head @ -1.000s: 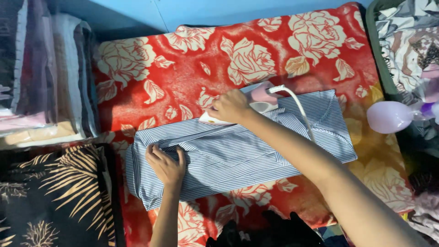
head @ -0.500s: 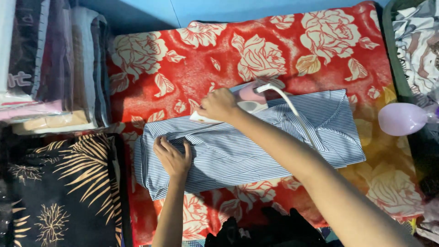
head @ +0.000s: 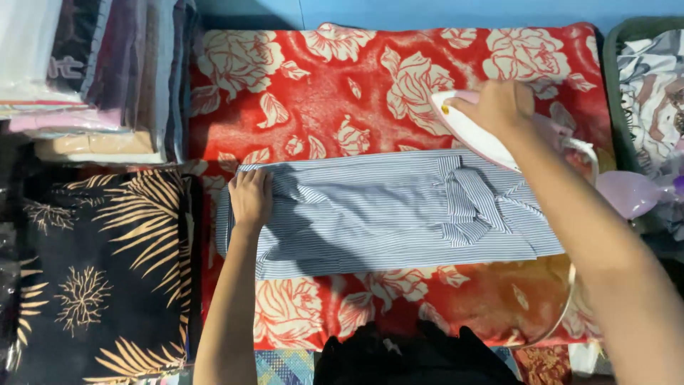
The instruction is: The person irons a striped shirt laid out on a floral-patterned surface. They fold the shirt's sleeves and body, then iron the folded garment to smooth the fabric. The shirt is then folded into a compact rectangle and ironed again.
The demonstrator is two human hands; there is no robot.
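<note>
Left hand: the left hand (head: 251,198) lies palm down, fingers spread flat, on the left end of the striped garment (head: 370,214); it presses the cloth and grips nothing; its forearm runs down to the bottom edge of the view.

Right hand: the right hand (head: 499,107) is closed over the handle of the clothes iron (head: 474,132); the fingers wrap the top, so the handle itself is mostly hidden; the arm crosses the right side of the view.

Iron: white and pink; its soleplate sits on the upper right edge of the striped garment, tilted with the point toward the upper left; a white cord (head: 570,285) loops from it down the right side.

Garment: blue and white narrow stripes; laid out lengthwise across the middle of the blanket; smooth on the left half, bunched into folds near the right end, just below the iron.

Blanket: a red blanket with cream roses (head: 342,93) is spread under the garment and shows above and below it.

Left side: a stack of folded clothes (head: 92,78) stands at the upper left; below it lies a dark fabric with tan leaf prints (head: 92,278), just beside the left hand.

Right side: a pale purple rounded object (head: 630,192) lies near the right arm; what it is I cannot tell; patterned grey cloth (head: 652,78) sits in the upper right corner.

Bottom: a black cloth (head: 406,356) lies at the lower edge, partly over the blanket.
</note>
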